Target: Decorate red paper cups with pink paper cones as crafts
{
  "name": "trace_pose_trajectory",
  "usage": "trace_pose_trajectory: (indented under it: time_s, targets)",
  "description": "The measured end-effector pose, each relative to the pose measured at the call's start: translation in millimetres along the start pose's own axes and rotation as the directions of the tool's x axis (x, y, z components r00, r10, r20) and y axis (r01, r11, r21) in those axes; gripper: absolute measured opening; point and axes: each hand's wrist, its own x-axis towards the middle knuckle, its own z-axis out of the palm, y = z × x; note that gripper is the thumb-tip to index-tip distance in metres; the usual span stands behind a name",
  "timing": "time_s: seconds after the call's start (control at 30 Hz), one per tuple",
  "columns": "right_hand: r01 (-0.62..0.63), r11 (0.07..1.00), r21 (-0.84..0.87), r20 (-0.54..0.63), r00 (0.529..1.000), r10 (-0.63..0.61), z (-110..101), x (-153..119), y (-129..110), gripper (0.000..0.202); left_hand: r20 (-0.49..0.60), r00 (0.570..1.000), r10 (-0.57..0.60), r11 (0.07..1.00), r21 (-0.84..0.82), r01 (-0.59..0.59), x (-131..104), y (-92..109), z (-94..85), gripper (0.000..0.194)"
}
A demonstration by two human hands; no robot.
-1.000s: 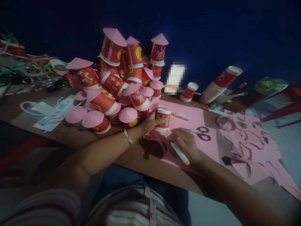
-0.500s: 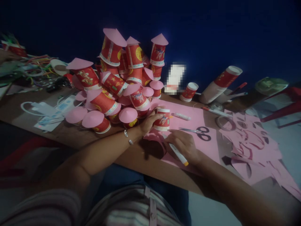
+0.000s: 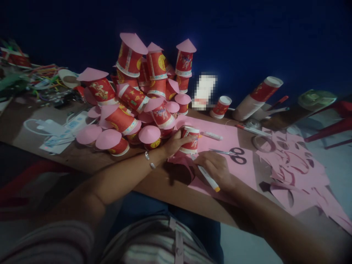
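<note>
My left hand [image 3: 174, 144] is wrapped round a red paper cup [image 3: 190, 146], which sits upside or right way up, I cannot tell which, on pink paper [image 3: 246, 172]. Fingers of my right hand [image 3: 214, 167] close on a white marker pen [image 3: 208, 178] with a yellow-orange end. Its tip points toward the cup's lower edge and the paper; whether it touches is hard to see. Just right of the hands lie open scissors [image 3: 231, 153] with black handles. Beyond the cup rests a capped marker [image 3: 212, 136].
Red cups with pink cone tops [image 3: 123, 119] are piled at left. A power strip [image 3: 64, 132] lies further left, near tangled coloured strips [image 3: 45, 79]. At right are a tape roll [image 3: 264, 143], pink paper scraps [image 3: 297, 168] and a leaning cup stack [image 3: 255, 99].
The cup has turned slightly in my left hand, and its printed figure has shifted right. My right hand keeps hold of the marker in nearly the same place.
</note>
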Motion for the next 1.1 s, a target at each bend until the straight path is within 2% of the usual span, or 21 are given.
trace_pose_trajectory:
  time_s: [0.2,1.1]
  targets:
    - [-0.009,1.0,-0.004,-0.003,1.0,0.009,-0.6,1.2,0.2,0.009,-0.006,0.999,0.033,0.999,0.02,-0.033,2.4,-3.4,-1.7,0.048]
    - [-0.029,1.0,-0.004,0.025,0.999,0.029,0.7,0.5,1.9,0.007,-0.005,1.0,0.028,0.999,0.038,-0.028,2.2,-2.8,-0.7,0.051]
